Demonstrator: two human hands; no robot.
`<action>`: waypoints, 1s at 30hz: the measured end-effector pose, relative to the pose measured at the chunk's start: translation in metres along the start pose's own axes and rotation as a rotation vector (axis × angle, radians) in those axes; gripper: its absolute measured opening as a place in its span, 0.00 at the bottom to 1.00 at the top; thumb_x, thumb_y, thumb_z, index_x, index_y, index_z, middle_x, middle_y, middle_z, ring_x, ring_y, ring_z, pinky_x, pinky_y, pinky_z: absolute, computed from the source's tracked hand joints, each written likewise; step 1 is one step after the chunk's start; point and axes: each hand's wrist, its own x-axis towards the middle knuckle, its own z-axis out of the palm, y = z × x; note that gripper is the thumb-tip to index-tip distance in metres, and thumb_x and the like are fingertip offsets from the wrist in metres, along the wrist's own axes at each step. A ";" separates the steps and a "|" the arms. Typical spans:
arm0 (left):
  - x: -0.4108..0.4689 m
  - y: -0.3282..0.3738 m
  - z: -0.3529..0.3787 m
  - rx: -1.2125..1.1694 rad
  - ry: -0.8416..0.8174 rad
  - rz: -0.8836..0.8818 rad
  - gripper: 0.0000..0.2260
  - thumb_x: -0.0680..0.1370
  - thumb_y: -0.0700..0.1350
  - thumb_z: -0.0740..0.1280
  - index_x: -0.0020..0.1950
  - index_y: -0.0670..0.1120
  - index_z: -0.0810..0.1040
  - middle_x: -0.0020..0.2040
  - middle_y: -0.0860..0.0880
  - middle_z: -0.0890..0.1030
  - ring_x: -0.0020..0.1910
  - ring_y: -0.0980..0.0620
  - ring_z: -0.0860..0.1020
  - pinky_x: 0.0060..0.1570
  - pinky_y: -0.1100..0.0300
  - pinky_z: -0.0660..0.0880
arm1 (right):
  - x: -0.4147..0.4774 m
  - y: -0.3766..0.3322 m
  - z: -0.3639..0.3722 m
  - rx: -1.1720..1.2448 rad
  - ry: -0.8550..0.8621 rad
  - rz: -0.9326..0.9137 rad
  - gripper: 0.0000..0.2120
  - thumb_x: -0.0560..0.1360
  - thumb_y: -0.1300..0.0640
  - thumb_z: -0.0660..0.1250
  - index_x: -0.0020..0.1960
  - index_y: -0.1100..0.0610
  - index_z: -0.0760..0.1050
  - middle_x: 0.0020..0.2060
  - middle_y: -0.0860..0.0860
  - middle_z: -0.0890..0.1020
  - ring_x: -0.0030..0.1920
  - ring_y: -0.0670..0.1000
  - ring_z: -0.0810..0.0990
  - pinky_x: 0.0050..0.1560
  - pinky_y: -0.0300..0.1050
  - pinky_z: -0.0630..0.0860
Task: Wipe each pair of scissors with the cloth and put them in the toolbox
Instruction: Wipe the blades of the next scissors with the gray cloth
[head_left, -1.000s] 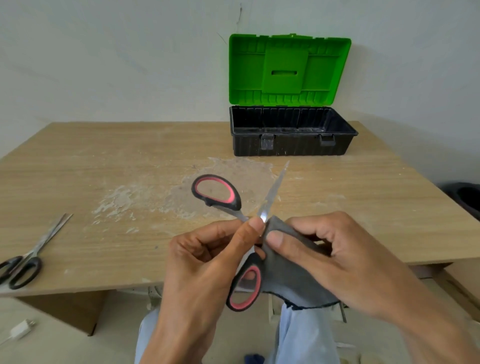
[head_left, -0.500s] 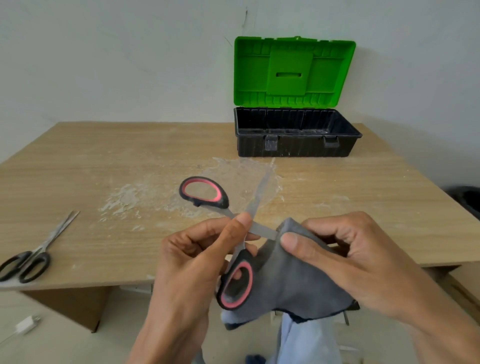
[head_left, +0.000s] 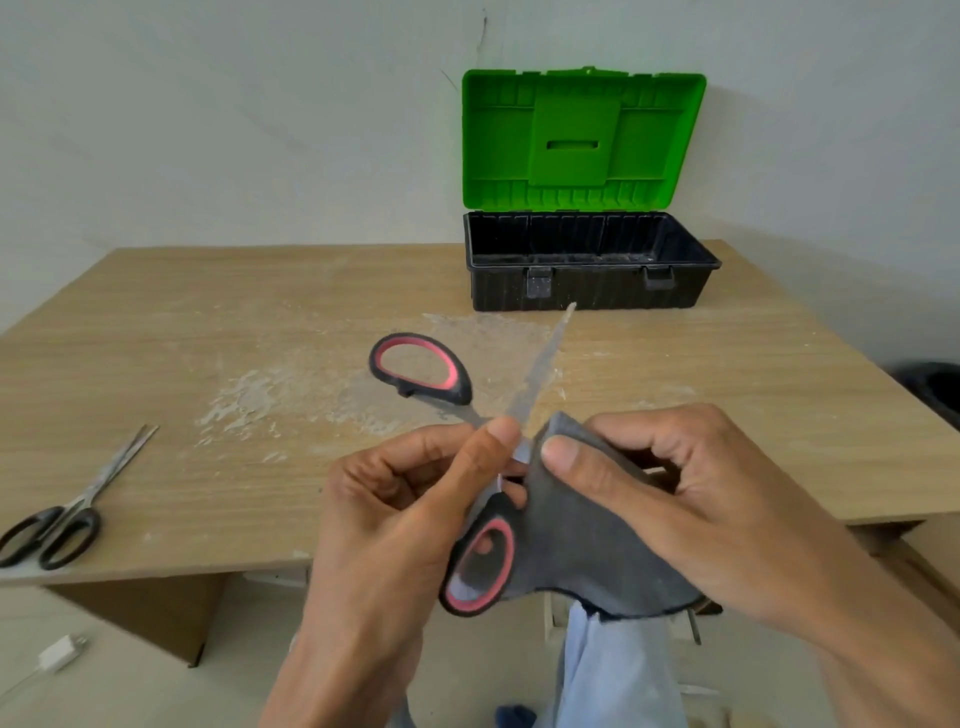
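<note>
Both hands were clenched on their work: the left hand (head_left: 395, 519) gripped the red-and-black plastic-handled steel scissors (head_left: 543, 361) at the pivot, blades spread wide, while the right hand (head_left: 675, 493) pinched the dark grey cloth (head_left: 582, 545) round the hidden blade. Half a second before, bare blade showed between thumb and cloth. Now the cloth sat back against the pivot, so wiping strokes were probably under way and this pair unfinished. Far left of the hands, slim black-handled scissors (head_left: 109, 475) lay on the pale wooden table (head_left: 260, 312). Beyond the hands, the black plastic toolbox (head_left: 587, 291), green lid raised, showed no scissors inside.
</note>
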 end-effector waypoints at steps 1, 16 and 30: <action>0.001 0.001 -0.003 -0.017 0.012 -0.021 0.10 0.63 0.49 0.75 0.33 0.42 0.85 0.32 0.42 0.84 0.28 0.50 0.80 0.32 0.58 0.77 | -0.001 0.002 -0.001 -0.001 -0.009 0.023 0.29 0.78 0.31 0.63 0.36 0.56 0.80 0.29 0.54 0.77 0.29 0.55 0.75 0.30 0.45 0.68; 0.000 0.008 -0.017 0.020 0.049 0.058 0.10 0.65 0.50 0.74 0.34 0.43 0.86 0.32 0.44 0.84 0.27 0.54 0.79 0.25 0.66 0.72 | -0.014 0.001 -0.026 0.094 -0.040 0.138 0.22 0.76 0.32 0.65 0.49 0.47 0.89 0.38 0.55 0.87 0.39 0.61 0.86 0.39 0.66 0.80; -0.002 -0.003 -0.005 -0.043 -0.002 0.010 0.10 0.65 0.48 0.75 0.33 0.41 0.84 0.32 0.41 0.83 0.29 0.48 0.80 0.32 0.59 0.77 | -0.001 -0.004 -0.002 0.022 -0.171 0.070 0.27 0.79 0.32 0.64 0.47 0.55 0.84 0.34 0.57 0.81 0.34 0.61 0.79 0.34 0.55 0.73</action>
